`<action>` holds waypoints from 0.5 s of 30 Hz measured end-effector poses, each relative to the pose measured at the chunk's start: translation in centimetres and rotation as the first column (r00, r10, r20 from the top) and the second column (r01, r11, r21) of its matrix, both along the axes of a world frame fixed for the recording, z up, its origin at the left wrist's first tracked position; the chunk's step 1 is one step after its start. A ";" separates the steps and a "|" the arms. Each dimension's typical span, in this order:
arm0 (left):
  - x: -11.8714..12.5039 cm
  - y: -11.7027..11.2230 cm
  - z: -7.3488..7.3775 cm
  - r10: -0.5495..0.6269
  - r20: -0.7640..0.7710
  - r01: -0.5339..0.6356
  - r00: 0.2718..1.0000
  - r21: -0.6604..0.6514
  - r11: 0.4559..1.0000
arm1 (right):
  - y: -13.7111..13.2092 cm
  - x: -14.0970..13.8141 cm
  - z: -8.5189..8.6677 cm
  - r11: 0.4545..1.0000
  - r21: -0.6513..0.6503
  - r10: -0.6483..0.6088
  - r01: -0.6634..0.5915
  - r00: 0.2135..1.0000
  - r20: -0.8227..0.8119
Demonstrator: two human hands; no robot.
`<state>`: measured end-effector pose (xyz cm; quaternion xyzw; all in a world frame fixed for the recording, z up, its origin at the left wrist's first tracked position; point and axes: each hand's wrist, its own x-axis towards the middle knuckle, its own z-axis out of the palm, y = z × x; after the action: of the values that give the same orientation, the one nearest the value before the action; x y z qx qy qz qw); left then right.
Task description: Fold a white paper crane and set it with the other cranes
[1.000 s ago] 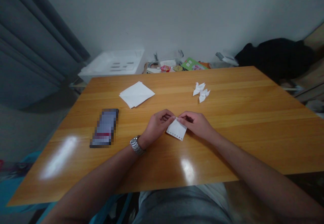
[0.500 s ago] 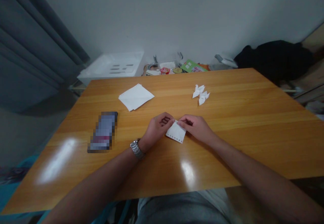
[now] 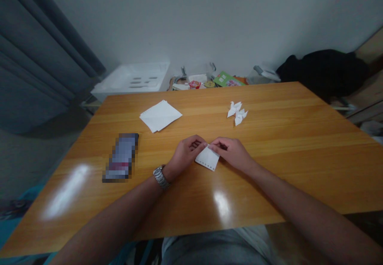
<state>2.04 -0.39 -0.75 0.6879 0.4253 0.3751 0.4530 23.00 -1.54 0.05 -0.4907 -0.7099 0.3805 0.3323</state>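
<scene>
A small folded white paper (image 3: 207, 159) with a punched edge lies on the wooden table (image 3: 269, 145) in front of me. My left hand (image 3: 185, 153), with a metal watch at the wrist, pinches the paper's upper left corner with curled fingers. My right hand (image 3: 231, 151) pinches the same top corner from the right, fingertips meeting those of the left. Both hands rest on the table.
A stack of white paper sheets (image 3: 160, 115) lies at the back left. Two folded paper cranes (image 3: 237, 112) sit at the back middle. A phone (image 3: 121, 157) lies to the left. Beyond the table are a white plastic box (image 3: 133, 77), clutter and a black bag (image 3: 326, 69).
The hands and paper hold nearly the same pose; the view has shifted slightly so everything sits a little lower in the picture.
</scene>
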 end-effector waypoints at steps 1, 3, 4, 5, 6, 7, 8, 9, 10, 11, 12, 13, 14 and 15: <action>0.0 0.0 0.0 -0.002 0.000 0.002 1.000 0.004 1.000 | 0.0 0.0 0.0 1.000 -0.003 0.000 0.000 1.000 0.001; -0.1 0.1 -0.1 -0.004 0.001 0.004 1.000 0.008 1.000 | 0.1 0.1 0.1 1.000 -0.019 0.008 -0.009 1.000 -0.011; -0.1 0.2 -0.1 -0.002 0.004 0.002 1.000 0.008 1.000 | 0.1 0.2 0.1 0.999 -0.029 0.013 -0.014 1.000 -0.022; -0.1 0.3 -0.1 0.000 0.008 0.000 1.000 0.006 1.000 | 0.1 0.2 0.1 0.999 -0.036 0.018 -0.019 0.999 -0.033; -0.1 0.3 -0.1 0.003 0.012 -0.003 1.000 0.002 1.000 | 0.1 0.3 0.1 0.999 -0.039 0.021 -0.023 0.999 -0.040; -0.1 0.4 -0.1 0.006 0.014 -0.006 1.000 -0.004 1.000 | 0.1 0.4 0.1 0.999 -0.039 0.022 -0.023 0.999 -0.043; -0.1 0.4 -0.1 0.010 0.013 -0.009 1.000 -0.010 1.000 | 0.2 0.4 0.0 0.999 -0.037 0.020 -0.022 0.999 -0.043; -0.1 0.4 -0.1 0.014 0.011 -0.014 1.000 -0.014 1.000 | 0.2 0.5 0.0 0.999 -0.036 0.018 -0.019 0.999 -0.040; 0.0 0.5 -0.1 0.017 0.009 -0.017 1.000 -0.017 1.000 | 0.3 0.5 -0.1 0.999 -0.036 0.017 -0.018 0.999 -0.035; 0.0 0.5 -0.1 0.020 0.009 -0.020 1.000 -0.017 1.000 | 0.3 0.6 -0.1 0.999 -0.038 0.016 -0.017 0.999 -0.030; 0.0 0.5 -0.1 0.022 0.010 -0.022 1.000 -0.017 1.000 | 0.4 0.6 -0.2 0.999 -0.039 0.014 -0.015 1.000 -0.025; 0.0 0.5 -0.1 0.027 0.013 -0.027 1.000 -0.017 0.999 | 0.5 0.6 -0.2 0.999 -0.040 0.016 -0.017 1.000 -0.020; 0.0 0.6 0.0 0.036 0.017 -0.035 0.999 -0.021 0.999 | 0.5 0.7 -0.3 0.999 -0.042 0.019 -0.019 1.000 -0.017; 0.0 0.6 0.0 0.047 0.022 -0.046 0.999 -0.028 0.999 | 0.5 0.7 -0.3 0.999 -0.047 0.022 -0.023 1.000 -0.015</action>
<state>2.09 0.18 -0.75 0.6672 0.4412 0.3873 0.4585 23.72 -1.00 -0.22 -0.4876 -0.7038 0.4046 0.3213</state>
